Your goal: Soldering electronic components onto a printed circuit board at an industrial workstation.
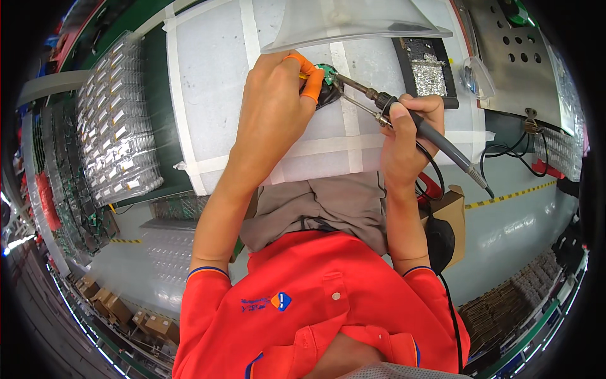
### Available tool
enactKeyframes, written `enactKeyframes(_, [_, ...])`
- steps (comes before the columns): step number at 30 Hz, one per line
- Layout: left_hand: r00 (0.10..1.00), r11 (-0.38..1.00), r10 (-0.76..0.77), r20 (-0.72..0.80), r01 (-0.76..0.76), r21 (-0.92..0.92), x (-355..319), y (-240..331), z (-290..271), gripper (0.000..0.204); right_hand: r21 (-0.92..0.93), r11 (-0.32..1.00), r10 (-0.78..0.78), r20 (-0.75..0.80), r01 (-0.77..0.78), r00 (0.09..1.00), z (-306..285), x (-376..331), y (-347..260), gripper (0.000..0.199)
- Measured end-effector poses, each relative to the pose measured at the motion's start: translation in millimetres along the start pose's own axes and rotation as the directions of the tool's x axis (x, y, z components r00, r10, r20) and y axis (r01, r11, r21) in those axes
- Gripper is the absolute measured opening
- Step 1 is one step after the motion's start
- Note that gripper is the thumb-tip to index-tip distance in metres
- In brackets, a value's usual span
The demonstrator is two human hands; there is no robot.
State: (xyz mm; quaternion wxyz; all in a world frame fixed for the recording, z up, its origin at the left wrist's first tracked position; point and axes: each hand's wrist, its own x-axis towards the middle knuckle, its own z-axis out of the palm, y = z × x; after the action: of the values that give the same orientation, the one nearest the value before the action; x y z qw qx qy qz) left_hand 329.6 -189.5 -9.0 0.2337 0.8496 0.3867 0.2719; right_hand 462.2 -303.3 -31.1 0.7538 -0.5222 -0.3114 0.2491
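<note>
Head view: person in an orange shirt (315, 303) bends over a white taped surface (208, 82).
Left hand (274, 107): its grip is clenched on a small green circuit board (327, 71), pinched between fingertips in orange finger cots (310, 85).
Right hand (407, 136): its grip is clenched, grasping a black soldering iron (435, 140) like a pen, tip aimed toward 10 o'clock and meeting the board.
Board position: at 12 o'clock over the surface, just under a clear fume hood (353, 25).
Sponge tray (428, 72): black, at 1 o'clock, near the right hand.
Metal plate (517, 63): perforated, at 2 o'clock.
Trays of parts (117, 120): clear stacks at 9 o'clock, well apart from both hands.
Cardboard box (451, 211): at 4 o'clock beside the right forearm.
</note>
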Motion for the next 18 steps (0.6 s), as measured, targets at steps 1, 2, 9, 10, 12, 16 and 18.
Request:
enactKeyframes(1, [1.0, 1.0, -0.009, 0.009, 0.009, -0.002, 0, 0, 0, 0.014, 0.01, 1.0, 0.009, -0.037, -0.008, 0.999, 0, 0, -1, 0.014])
enactKeyframes(2, [1.0, 1.0, -0.007, 0.008, 0.007, -0.002, 1, 0, 0, 0.014, 0.011, 1.0, 0.007, -0.037, -0.007, 0.999, 0, 0, -1, 0.014])
enactKeyframes(9, [0.999, 0.997, -0.05, -0.001, 0.05, -0.055, -1, 3, 1, 0.014, 0.024, 0.999, -0.031, -0.025, 0.031, 0.999, -5, 0, 4, 0.014])
enactKeyframes(10, [0.997, 0.994, -0.081, -0.004, 0.081, -0.078, -1, 5, 1, 0.013, 0.037, 0.999, -0.031, -0.01, 0.031, 0.999, -6, -1, 5, 0.013])
enactKeyframes(12, [0.996, 0.994, -0.084, -0.01, 0.083, -0.072, -3, 5, 1, 0.013, 0.037, 0.999, -0.028, -0.02, 0.028, 0.999, -5, -2, 3, 0.013])
enactKeyframes(16, [0.992, 0.987, -0.126, 0.028, 0.129, -0.101, -7, 6, -6, 0.013, 0.031, 0.999, -0.01, -0.072, 0.013, 0.997, -6, -5, 0, 0.013])
enactKeyframes(18, [0.981, 0.955, -0.179, 0.071, 0.191, -0.229, -11, 5, -17, 0.013, 0.062, 0.998, -0.016, -0.116, 0.024, 0.993, -7, -5, 1, 0.013])
